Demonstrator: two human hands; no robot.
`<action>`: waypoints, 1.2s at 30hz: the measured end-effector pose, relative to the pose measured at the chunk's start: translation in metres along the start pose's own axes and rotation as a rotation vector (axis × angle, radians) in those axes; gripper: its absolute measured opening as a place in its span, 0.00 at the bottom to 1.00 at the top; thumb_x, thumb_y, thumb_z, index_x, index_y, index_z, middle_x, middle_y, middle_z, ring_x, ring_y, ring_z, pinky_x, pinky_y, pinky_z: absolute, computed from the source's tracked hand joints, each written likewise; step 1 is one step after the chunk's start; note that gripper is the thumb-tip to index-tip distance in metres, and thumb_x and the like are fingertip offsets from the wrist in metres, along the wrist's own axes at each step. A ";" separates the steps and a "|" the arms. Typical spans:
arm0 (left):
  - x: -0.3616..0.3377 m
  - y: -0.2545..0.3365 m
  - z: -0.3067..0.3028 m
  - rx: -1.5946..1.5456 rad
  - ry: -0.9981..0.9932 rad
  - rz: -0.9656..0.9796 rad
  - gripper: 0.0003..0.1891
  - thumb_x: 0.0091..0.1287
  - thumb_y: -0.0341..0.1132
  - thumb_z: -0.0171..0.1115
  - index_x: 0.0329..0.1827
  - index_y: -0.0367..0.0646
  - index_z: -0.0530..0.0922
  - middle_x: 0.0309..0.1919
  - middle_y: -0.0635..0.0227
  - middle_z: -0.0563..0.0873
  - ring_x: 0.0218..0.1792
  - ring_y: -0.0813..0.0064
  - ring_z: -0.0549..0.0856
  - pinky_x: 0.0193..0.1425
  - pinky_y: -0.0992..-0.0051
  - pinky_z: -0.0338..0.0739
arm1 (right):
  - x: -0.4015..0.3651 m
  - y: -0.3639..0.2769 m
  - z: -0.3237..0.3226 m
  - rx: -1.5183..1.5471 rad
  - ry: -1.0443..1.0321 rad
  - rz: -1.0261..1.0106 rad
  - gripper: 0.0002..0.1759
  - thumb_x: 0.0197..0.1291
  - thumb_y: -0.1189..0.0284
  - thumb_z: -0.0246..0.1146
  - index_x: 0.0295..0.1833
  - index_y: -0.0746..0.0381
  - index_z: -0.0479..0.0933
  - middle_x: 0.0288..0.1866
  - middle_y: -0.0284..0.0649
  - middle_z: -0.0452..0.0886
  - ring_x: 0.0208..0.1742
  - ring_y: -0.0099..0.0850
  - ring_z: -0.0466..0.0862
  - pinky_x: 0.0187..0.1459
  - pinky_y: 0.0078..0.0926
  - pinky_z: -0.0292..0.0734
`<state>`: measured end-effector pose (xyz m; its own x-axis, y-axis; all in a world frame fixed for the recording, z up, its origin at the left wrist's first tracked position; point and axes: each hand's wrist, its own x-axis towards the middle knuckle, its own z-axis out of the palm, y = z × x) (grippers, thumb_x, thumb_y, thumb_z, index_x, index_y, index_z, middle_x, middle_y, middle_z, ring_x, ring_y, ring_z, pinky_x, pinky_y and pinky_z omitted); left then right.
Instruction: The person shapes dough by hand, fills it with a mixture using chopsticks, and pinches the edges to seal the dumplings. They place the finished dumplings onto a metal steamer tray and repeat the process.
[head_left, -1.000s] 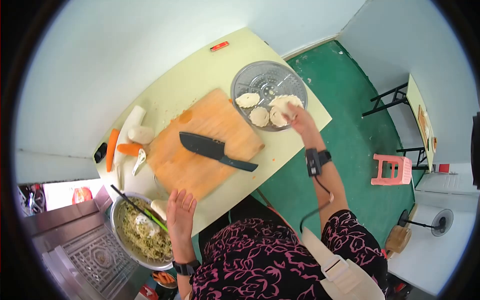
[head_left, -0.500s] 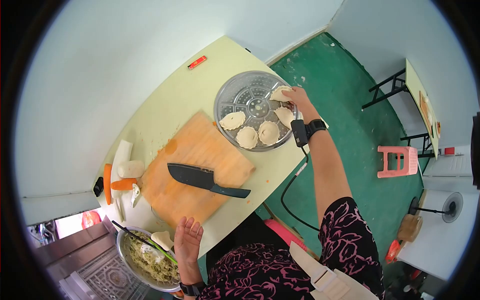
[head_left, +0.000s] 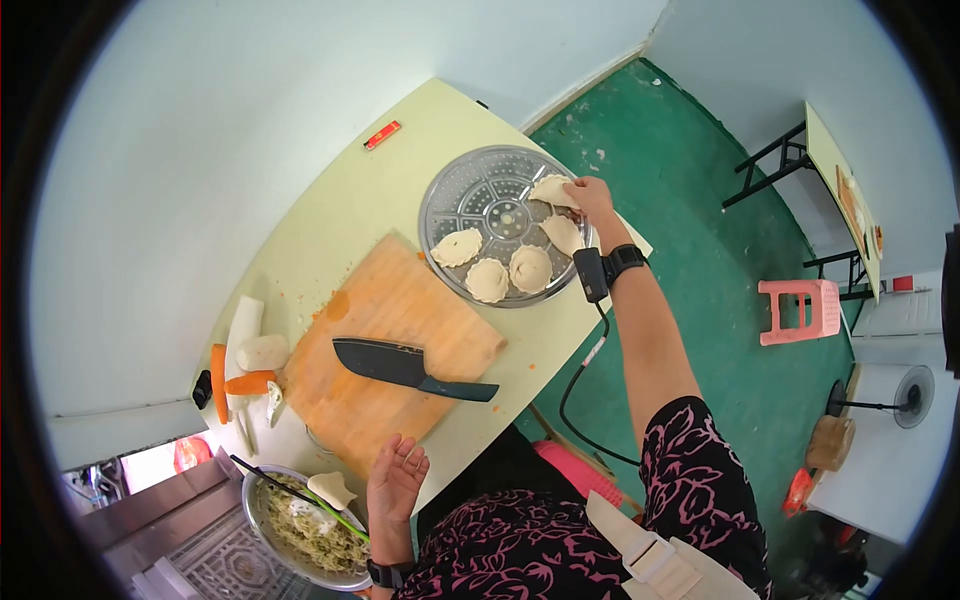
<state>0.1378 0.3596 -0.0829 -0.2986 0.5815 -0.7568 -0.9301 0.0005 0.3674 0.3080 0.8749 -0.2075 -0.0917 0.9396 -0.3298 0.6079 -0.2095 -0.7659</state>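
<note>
My right hand [head_left: 592, 198] pinches the edge of a crimped dumpling [head_left: 552, 190] at the far right of the round metal steamer tray [head_left: 460, 205]. Several other dumplings lie on the tray, one [head_left: 563, 235] just below the hand. My left hand [head_left: 397, 480] hovers palm up, fingers spread and holding nothing, by the near edge of the wooden cutting board [head_left: 400, 290]. A black cleaver [head_left: 380, 362] lies on the board. Left of that hand stands a metal bowl [head_left: 257, 525] of shredded filling [head_left: 315, 535], with chopsticks [head_left: 262, 473] and a dough wrapper [head_left: 331, 489] at its rim.
White radish [head_left: 244, 328] and carrots [head_left: 250, 384] lie at the table's left end. A red packet [head_left: 382, 135] rests near the back edge. A cable [head_left: 575, 375] hangs from the device on my right wrist. A pink stool [head_left: 800, 310] stands on the green floor.
The view has shifted slightly. My right hand still grips the same dumpling on the tray, and my left hand has moved a little to the right.
</note>
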 end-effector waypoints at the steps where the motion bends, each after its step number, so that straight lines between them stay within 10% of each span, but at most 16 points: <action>1: 0.001 0.001 0.000 0.004 0.006 0.001 0.14 0.62 0.39 0.53 0.48 0.44 0.71 0.41 0.64 0.79 0.41 0.67 0.79 0.48 0.67 0.73 | 0.000 -0.003 -0.003 -0.169 0.023 -0.049 0.19 0.44 0.64 0.62 0.38 0.67 0.76 0.33 0.46 0.80 0.36 0.40 0.80 0.38 0.35 0.73; 4: 0.001 0.002 -0.003 0.006 0.024 -0.003 0.13 0.62 0.39 0.53 0.48 0.44 0.71 0.40 0.65 0.79 0.41 0.68 0.79 0.48 0.67 0.73 | -0.023 -0.016 -0.015 -0.417 0.351 -0.239 0.17 0.49 0.63 0.58 0.39 0.64 0.76 0.38 0.46 0.79 0.40 0.40 0.79 0.42 0.34 0.73; 10: 0.004 0.002 -0.005 0.001 0.023 -0.026 0.14 0.63 0.39 0.52 0.49 0.43 0.71 0.40 0.64 0.79 0.40 0.68 0.79 0.47 0.67 0.73 | -0.066 -0.004 0.015 -0.725 0.226 -0.883 0.30 0.60 0.56 0.47 0.61 0.64 0.59 0.64 0.47 0.58 0.66 0.38 0.57 0.62 0.39 0.53; 19: 0.004 0.006 -0.009 0.000 0.019 -0.032 0.14 0.63 0.37 0.50 0.51 0.44 0.70 0.42 0.65 0.79 0.41 0.69 0.80 0.47 0.67 0.74 | -0.068 -0.001 0.020 -0.797 0.048 -0.609 0.37 0.59 0.47 0.41 0.65 0.63 0.51 0.69 0.45 0.48 0.70 0.36 0.46 0.65 0.47 0.37; 36: 0.003 0.005 -0.019 -0.026 0.037 -0.028 0.14 0.63 0.38 0.52 0.49 0.43 0.71 0.41 0.65 0.79 0.39 0.69 0.79 0.48 0.67 0.73 | -0.063 -0.007 0.029 -0.858 0.137 -0.736 0.37 0.59 0.45 0.40 0.65 0.62 0.53 0.68 0.42 0.50 0.69 0.36 0.48 0.64 0.49 0.39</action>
<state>0.1281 0.3459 -0.0929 -0.2795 0.5512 -0.7862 -0.9433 -0.0047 0.3320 0.2866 0.8094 -0.1978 -0.5944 0.7906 0.1471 0.7861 0.6098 -0.1006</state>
